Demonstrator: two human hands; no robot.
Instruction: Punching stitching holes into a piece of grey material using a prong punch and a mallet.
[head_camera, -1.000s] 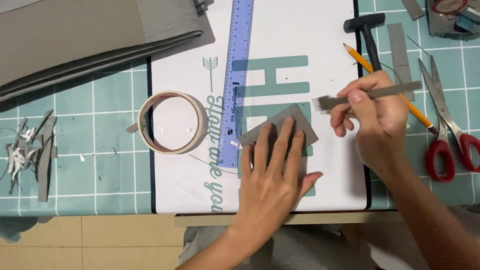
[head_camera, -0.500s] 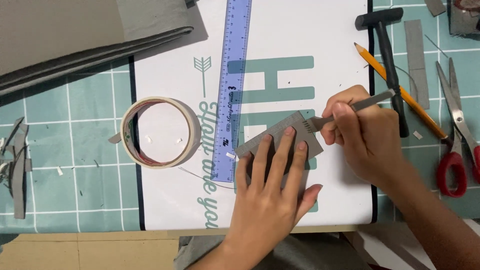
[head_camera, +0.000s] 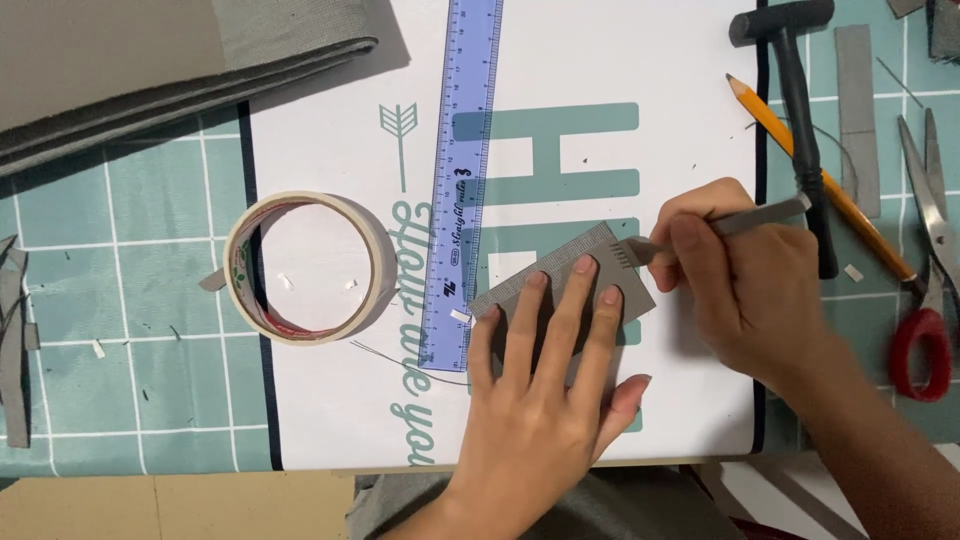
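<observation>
At the far left, narrow grey offcut strips (head_camera: 14, 350) lie on the teal gridded cutting mat (head_camera: 130, 230), and folded grey fabric (head_camera: 170, 60) fills the upper left corner. Next comes a roll of cream masking tape (head_camera: 310, 267) lying flat, straddling the edge of a white plastic board with teal lettering (head_camera: 640, 60). A translucent blue plastic ruler (head_camera: 463, 170) runs nearly upright just right of the tape.

The small grey rectangular leather piece (head_camera: 560, 268) lies tilted on the white board, its left corner touching the ruler's lower end. The left hand (head_camera: 545, 400) lies flat on it from below, fingers spread and pressing it down, so only the upper edge and corners of the piece show. The right hand (head_camera: 745, 285) is just to the right, pinching a grey metal pronged chisel (head_camera: 700, 228) whose teeth rest on the piece's upper right corner, close to the left fingertips.

Further right lie a black hammer (head_camera: 795, 110), a yellow pencil (head_camera: 815, 175), a grey strip (head_camera: 858, 110) and red-handled scissors (head_camera: 925, 270).
</observation>
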